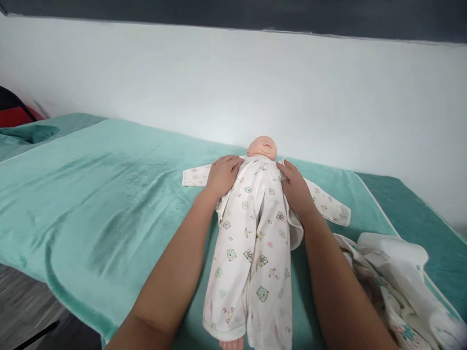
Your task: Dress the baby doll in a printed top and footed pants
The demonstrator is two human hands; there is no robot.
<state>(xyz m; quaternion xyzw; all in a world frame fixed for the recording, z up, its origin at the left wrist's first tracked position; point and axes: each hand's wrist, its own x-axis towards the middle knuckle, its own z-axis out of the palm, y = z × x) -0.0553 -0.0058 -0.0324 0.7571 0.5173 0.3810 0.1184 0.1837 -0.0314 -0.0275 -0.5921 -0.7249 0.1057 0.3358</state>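
A baby doll (261,146) lies on its back on a green blanket, head toward the wall. Its white patterned shirt (330,206) has both sleeves spread outward. White baby pants (251,233) with small bear prints stretch over the doll from just below its neck down its legs. Toes show under one cuff. My left hand (223,175) is closed on the left side of the pants' waistband, fingers bent over the edge. On the opposite side, my right hand (296,187) grips the waistband's right edge. The fingertips of both hands are partly hidden by cloth.
The light green blanket (91,209) covers the table, over a darker green cloth (416,209) at the right. Crumpled white and printed cloths (397,277) lie beside my right forearm. A white wall (219,82) stands behind. Something red and black (16,114) is at far left.
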